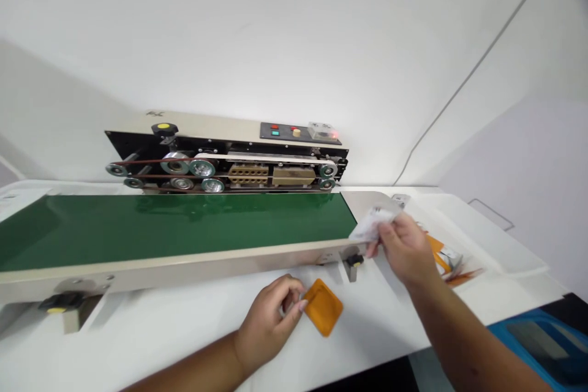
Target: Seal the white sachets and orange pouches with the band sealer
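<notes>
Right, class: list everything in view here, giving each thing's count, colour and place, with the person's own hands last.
Band sealer: 1, cream and black, behind the belt.
Conveyor belt: 1, green, left of centre.
Table: 1, white, beneath everything.
Square pad: 1, orange, on the table.
Packets: count unclear, orange and white, right of the belt.
Blue device: 1, blue, bottom right.
Pouch: 1, white, in the right hand.
Left hand: 1, touching the pad.
Right hand: 1, by the belt's end.

No legible text or labels anywhere
</notes>
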Available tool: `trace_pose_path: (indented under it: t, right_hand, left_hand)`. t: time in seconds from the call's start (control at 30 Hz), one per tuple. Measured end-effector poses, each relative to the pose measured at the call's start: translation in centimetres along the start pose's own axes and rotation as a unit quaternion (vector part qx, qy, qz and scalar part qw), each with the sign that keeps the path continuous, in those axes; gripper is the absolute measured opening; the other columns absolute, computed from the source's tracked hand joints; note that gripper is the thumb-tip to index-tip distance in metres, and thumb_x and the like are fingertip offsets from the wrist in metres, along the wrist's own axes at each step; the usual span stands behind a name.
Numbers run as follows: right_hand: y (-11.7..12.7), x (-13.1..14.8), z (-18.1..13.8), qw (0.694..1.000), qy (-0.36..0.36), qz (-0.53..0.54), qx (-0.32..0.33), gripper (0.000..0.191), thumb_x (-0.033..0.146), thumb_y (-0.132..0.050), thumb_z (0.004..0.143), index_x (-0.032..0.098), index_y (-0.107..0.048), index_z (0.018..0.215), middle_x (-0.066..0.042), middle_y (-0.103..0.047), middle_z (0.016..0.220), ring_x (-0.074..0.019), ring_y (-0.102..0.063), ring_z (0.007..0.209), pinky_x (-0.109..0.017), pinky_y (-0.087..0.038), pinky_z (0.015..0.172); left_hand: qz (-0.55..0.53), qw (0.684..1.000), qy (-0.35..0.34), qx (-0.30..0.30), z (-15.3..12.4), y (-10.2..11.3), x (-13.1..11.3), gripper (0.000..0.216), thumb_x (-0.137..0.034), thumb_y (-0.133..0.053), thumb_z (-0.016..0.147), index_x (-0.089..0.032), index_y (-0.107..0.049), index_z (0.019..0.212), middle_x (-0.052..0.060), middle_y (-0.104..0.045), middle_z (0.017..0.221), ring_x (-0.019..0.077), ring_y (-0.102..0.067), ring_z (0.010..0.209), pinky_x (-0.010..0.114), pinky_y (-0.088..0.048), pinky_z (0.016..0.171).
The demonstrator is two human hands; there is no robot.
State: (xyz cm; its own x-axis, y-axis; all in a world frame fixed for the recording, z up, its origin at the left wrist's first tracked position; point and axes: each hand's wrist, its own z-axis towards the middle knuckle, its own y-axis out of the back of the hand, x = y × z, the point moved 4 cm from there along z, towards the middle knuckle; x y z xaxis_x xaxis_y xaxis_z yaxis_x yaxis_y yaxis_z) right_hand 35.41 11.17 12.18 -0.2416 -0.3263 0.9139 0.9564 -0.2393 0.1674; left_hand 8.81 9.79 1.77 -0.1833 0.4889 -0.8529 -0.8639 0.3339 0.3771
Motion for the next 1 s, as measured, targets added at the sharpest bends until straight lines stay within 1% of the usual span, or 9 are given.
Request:
trace_pose_path:
  t: [0.17,0.33,0.43,0.53,0.6,0.67,0.73,0.87,1.0]
  right_hand:
    - [2.4,2.1,6.1,0.999,-0.014,0.034,-0.037,0.041,0.051,-0.072,0.088,0.018,-0.060,0.109,0.002,-0.067,0.065,-0.0096,-0.053,0.038,-0.021,-0.042,0.038]
    - [1.8,1.4,5.1,0.998,-0.054,0.024,-0.021,0.039,0.050,-0.073,0.086,0.016,-0.065,0.102,0.003,-0.063,0.059,-0.0069,-0.045,0.034,-0.018,-0.032,0.033]
    - [-0.7,0.9,1.2,0.983,-0.117,-0.035,0.136,0.031,0.048,-0.068,0.089,0.017,-0.070,0.093,0.002,-0.064,0.060,-0.0069,-0.043,0.035,-0.018,-0.028,0.032]
    - [-4.4,0.8,-3.2,0.910,-0.141,-0.096,0.378,0.017,0.033,-0.066,0.090,0.019,-0.074,0.084,0.001,-0.069,0.069,-0.0092,-0.054,0.049,-0.018,-0.037,0.043]
    - [-6.1,0.5,-4.8,0.874,-0.138,-0.122,0.451,0.012,0.023,-0.066,0.087,0.018,-0.074,0.081,0.002,-0.069,0.070,-0.0097,-0.055,0.057,-0.019,-0.039,0.052]
    - [-6.8,-0.3,-5.2,0.866,-0.155,-0.142,0.454,0.011,0.023,-0.066,0.086,0.017,-0.074,0.082,0.002,-0.068,0.070,-0.0097,-0.054,0.060,-0.019,-0.038,0.055]
    - [-7.0,-1.2,-4.9,0.870,-0.179,-0.146,0.436,0.013,0.026,-0.066,0.087,0.016,-0.074,0.086,0.001,-0.068,0.074,-0.0106,-0.054,0.063,-0.020,-0.039,0.057]
    - [-6.5,-2.0,-4.5,0.881,-0.187,-0.139,0.413,0.015,0.029,-0.066,0.088,0.015,-0.072,0.090,0.000,-0.068,0.076,-0.0114,-0.055,0.066,-0.020,-0.039,0.058]
    - [-6.2,-1.5,-4.6,0.874,-0.185,-0.156,0.422,0.012,0.027,-0.066,0.088,0.016,-0.072,0.090,0.002,-0.064,0.071,-0.0099,-0.052,0.061,-0.018,-0.036,0.053]
  left_hand:
    - [0.002,1.000,-0.011,0.014,0.1,-0.1,-0.2,0.009,-0.025,-0.054,0.098,-0.020,-0.060,0.093,0.001,-0.060,0.079,0.0161,-0.055,0.069,0.025,-0.042,0.061]
    - [-0.016,1.000,-0.019,0.019,-0.2,-0.4,0.2,0.010,-0.029,-0.054,0.100,-0.021,-0.059,0.097,0.002,-0.061,0.081,0.0159,-0.053,0.069,0.026,-0.042,0.062]
    - [-0.072,0.996,-0.044,0.015,-0.4,-0.3,0.2,0.033,-0.041,-0.053,0.101,-0.023,-0.050,0.129,0.005,-0.064,0.094,0.0157,-0.054,0.069,0.026,-0.044,0.063]
    - [-0.112,0.988,-0.096,0.048,-0.8,-0.2,-0.5,0.061,-0.052,-0.049,0.102,-0.023,-0.028,0.152,0.008,-0.067,0.098,0.0158,-0.054,0.066,0.026,-0.044,0.061]
    - [-0.078,0.985,-0.131,0.077,-1.0,-0.3,-1.0,0.053,-0.048,-0.049,0.103,-0.023,-0.038,0.149,0.005,-0.067,0.087,0.0164,-0.056,0.065,0.027,-0.045,0.063]
    - [-0.022,0.986,-0.144,0.082,-1.2,-0.5,-1.1,0.034,-0.039,-0.053,0.102,-0.025,-0.057,0.133,0.002,-0.066,0.078,0.0169,-0.058,0.065,0.028,-0.046,0.068]
    - [-0.012,0.991,-0.113,0.068,-1.1,-0.7,-0.8,0.021,-0.033,-0.056,0.101,-0.025,-0.064,0.119,0.000,-0.066,0.073,0.0158,-0.058,0.063,0.027,-0.045,0.066]
    - [-0.130,0.989,0.001,0.065,-0.7,-1.1,0.5,0.027,-0.033,-0.060,0.099,-0.023,-0.056,0.123,-0.002,-0.068,0.071,0.0134,-0.055,0.059,0.023,-0.041,0.058]
    - [-0.172,0.982,0.038,0.073,-0.5,-1.4,1.0,0.035,-0.031,-0.064,0.095,-0.022,-0.054,0.128,-0.002,-0.070,0.073,0.0133,-0.057,0.062,0.023,-0.043,0.062]
